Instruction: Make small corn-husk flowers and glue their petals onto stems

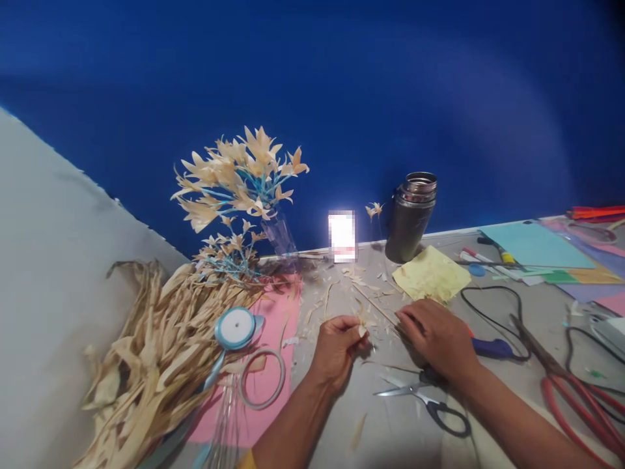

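My left hand [336, 350] is closed in a pinch on a small pale dried-husk flower [362, 329], upright at its fingertips. To its right, my right hand [438, 337] is held palm down and low over the table, its fingers curled together; whatever is under them is hidden. One end of a thin husk strip [374, 303] lies by its fingertips. Black-handled scissors [424, 396] lie below this hand, blades pointing left. Just beyond its wrist a tool's blue handle [492, 348] shows, with a bit of orange; the hand covers the rest.
Dried husks [161, 365] pile up at left beside pink paper [273, 306], a tape roll [237, 327] and a ring [262, 379]. Behind stand a vase [280, 238] of husk flowers [239, 169] and a dark flask [411, 218]. Red-handled shears [566, 384], cables and coloured sheets [537, 244] lie right.
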Motion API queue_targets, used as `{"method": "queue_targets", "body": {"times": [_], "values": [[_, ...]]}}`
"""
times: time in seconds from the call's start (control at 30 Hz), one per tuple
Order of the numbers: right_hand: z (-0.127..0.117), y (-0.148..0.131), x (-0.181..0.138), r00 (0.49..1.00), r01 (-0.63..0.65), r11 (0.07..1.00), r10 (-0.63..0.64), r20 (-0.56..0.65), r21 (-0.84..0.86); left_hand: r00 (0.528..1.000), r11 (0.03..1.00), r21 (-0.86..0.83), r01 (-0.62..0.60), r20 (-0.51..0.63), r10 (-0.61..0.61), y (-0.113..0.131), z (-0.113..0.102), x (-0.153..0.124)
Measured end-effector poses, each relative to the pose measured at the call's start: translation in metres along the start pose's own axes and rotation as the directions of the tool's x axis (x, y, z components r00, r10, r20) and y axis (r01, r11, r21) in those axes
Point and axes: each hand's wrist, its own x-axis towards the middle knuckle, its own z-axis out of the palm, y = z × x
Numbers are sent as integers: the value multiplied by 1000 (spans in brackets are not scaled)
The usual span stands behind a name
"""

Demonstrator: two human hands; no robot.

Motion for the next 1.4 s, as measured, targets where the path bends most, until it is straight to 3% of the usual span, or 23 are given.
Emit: {"method": "queue_targets", "body": {"times": [0.17, 0.37, 0.6, 0.77, 0.9, 1.1, 1.23, 1.4], "values": [[-2, 3, -1, 996, 86, 988, -86, -4, 131, 995, 994, -41, 97, -32, -99, -4, -2, 2], [0, 2, -5, 990, 103, 972, -121, 74, 211, 994, 994, -39, 106, -35, -107, -4, -7, 4], [0, 3, -2, 991, 80, 973, -101, 86, 218, 999, 999, -12, 47, -17, -47, -3, -15, 0], [6, 10, -4, 979, -54, 975, 10, 203, 214, 1000, 995, -97, 1, 15, 1, 0, -19, 5], [4, 14, 11, 947, -140, 987, 109, 302, 83, 999, 992, -118, -36, 28, 39, 5, -22, 6], [4, 6, 75, 862, -144, 963, 236, 449, -228, 997, 989, -149, -6, 70, 16, 4, -23, 5], [21, 5, 101, 819, -153, 950, 276, 504, -272, 999, 984, -177, 24, 50, -15, 5, -25, 7], [38, 6, 103, 774, -136, 946, 286, 565, -293, 997, 981, -190, 47, 66, -35, 8, -28, 8]]}}
